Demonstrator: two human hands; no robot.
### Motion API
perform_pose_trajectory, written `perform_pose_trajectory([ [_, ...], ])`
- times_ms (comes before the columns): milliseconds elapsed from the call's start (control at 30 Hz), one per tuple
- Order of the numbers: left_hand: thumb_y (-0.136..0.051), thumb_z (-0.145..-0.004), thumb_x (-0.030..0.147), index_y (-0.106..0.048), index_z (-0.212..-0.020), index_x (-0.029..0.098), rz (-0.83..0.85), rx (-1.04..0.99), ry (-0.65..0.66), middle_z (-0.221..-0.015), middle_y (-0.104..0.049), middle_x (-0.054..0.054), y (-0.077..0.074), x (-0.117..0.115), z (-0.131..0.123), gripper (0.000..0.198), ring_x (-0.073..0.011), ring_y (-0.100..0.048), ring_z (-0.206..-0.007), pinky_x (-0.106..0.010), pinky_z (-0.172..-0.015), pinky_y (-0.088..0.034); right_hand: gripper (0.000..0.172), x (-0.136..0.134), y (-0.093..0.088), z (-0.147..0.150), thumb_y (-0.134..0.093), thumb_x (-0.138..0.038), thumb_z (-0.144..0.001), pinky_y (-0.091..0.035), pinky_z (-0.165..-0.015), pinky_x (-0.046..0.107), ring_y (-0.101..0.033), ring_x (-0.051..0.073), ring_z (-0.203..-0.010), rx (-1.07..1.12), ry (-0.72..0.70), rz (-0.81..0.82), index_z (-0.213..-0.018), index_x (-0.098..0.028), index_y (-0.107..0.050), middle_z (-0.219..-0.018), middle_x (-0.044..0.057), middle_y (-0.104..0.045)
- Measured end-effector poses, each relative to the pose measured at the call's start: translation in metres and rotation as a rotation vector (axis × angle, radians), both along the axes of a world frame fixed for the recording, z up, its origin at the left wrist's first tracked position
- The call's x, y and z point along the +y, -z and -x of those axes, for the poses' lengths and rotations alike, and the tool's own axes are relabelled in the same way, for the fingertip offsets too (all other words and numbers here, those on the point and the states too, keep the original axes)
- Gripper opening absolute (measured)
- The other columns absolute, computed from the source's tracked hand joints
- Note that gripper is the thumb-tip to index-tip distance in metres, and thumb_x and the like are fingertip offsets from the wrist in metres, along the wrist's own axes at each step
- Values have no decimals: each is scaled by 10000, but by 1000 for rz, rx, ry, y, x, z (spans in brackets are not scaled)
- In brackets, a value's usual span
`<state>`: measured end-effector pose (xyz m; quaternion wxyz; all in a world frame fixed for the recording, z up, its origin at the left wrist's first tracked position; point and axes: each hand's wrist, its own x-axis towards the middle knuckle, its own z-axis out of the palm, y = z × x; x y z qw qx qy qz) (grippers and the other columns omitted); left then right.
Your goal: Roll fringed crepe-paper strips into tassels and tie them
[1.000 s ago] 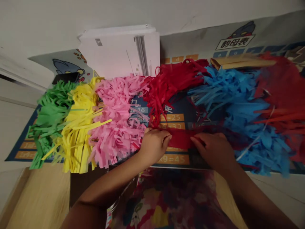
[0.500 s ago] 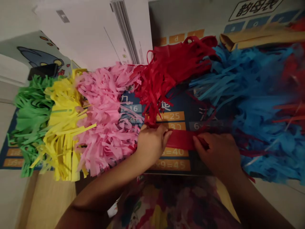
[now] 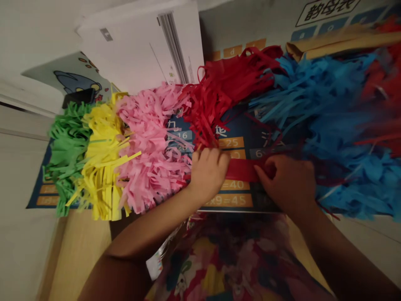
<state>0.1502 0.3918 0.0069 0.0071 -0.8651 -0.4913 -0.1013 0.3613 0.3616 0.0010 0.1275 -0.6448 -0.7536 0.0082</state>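
Observation:
A flat red paper strip (image 3: 240, 170) stretches between my two hands, low over the printed table mat (image 3: 234, 209). My left hand (image 3: 209, 171) is closed over its left end, fingers curled down. On the other end my right hand (image 3: 283, 179) pinches the strip between thumb and forefinger. Thin red fringes trail out past both hands, partly hidden by them. Just beyond lies a heap of red fringed paper (image 3: 232, 83). Pink fringed paper (image 3: 147, 146) is close to my left hand, and blue fringed paper (image 3: 341, 138) to my right.
Yellow (image 3: 105, 154) and green fringed paper (image 3: 69, 146) lie at the far left, with a dark phone-like object (image 3: 79, 97) behind. A white box with a barcode (image 3: 140, 46) stands at the back. Right of it lies a tan paper piece (image 3: 341, 44); more red paper (image 3: 385, 96) is far right.
The whole view has shifted slightly, moving the left piles rightward in the picture. Both hands still hold the red strip; my left hand has rolled further over it.

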Motion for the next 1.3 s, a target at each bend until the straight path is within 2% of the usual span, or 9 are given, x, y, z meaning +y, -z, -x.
perform_pose_trajectory([
  [67, -428, -1035, 216, -668, -1050, 190, -12, 59, 268, -1052, -711, -94, -4, 2, 0, 241, -244, -618, -1014, -408, -877, -419, 222, -2, -3, -2, -562, -372, -949, -278, -718, 391, -581, 294, -818, -19, 13, -46, -920, -160, -621, -856, 133, -681],
  [133, -405, -1042, 203, -668, -1030, 192, 30, 144, 489, -989, -707, -65, -10, 4, 3, 263, -226, -608, -1011, -405, -917, -426, 200, -6, -8, -5, -531, -315, -965, -272, -736, 408, -573, 320, -889, -57, 5, -85, -902, -156, -636, -917, 154, -683],
  [200, -403, -1038, 194, -668, -1046, 187, 46, 200, 555, -950, -706, -48, -16, 5, 8, 265, -223, -611, -1007, -464, -1025, -396, 187, -11, -16, -9, -508, -248, -971, -272, -767, 423, -573, 310, -927, -77, -26, -141, -905, -161, -659, -970, 142, -700],
  [333, -478, -965, 247, -662, -1173, 173, 49, 166, 537, -1121, -707, -83, -25, 0, 16, 287, -270, -614, -1092, -675, -1205, -89, 182, -18, -25, -12, -525, -156, -941, -284, -896, 437, -575, 259, -1080, -57, -411, -183, -1043, -184, -674, -1176, 88, -708],
  [433, -512, -911, 286, -680, -1170, 171, 76, 136, 504, -1120, -714, -94, -27, -3, 15, 330, -287, -635, -1070, -703, -1209, -23, 152, -11, -21, -12, -530, -149, -933, -279, -895, 424, -599, 217, -968, -96, -592, -125, -925, -173, -680, -1005, 65, -744],
  [667, -513, -917, 263, -719, -1082, 172, 45, 44, 463, -1078, -741, -93, -20, 6, 11, 280, -272, -677, -1030, -674, -1209, -145, 200, 10, -16, -21, -509, -181, -918, -296, -881, 400, -591, 174, -745, 9, -503, -87, -771, -188, -645, -745, 21, -706],
  [867, -477, -1001, 221, -716, -1038, 164, 1, 1, 489, -987, -755, -80, -7, 9, 17, 248, -225, -703, -982, -636, -1199, -223, 140, 2, -19, -7, -554, -221, -911, -298, -879, 425, -608, 246, -916, -13, -500, -156, -938, -177, -684, -944, 86, -731],
  [1033, -500, -1001, 171, -708, -1065, 193, -43, -70, 488, -998, -760, -41, -4, 7, 31, 219, -193, -694, -999, -576, -1203, -221, 244, 5, -1, -16, -507, -105, -945, -281, -840, 406, -600, 202, -854, 8, -536, -124, -898, -215, -720, -851, 18, -722],
  [1300, -549, -987, 317, -720, -852, 207, 222, -195, 166, -909, -742, -31, -14, 19, 33, 244, -203, -627, -944, -461, -1007, -377, 296, 17, 8, -28, -490, -337, -999, -268, -741, 357, -581, 214, -851, 192, -277, 83, -868, -233, -733, -884, 30, -697],
])
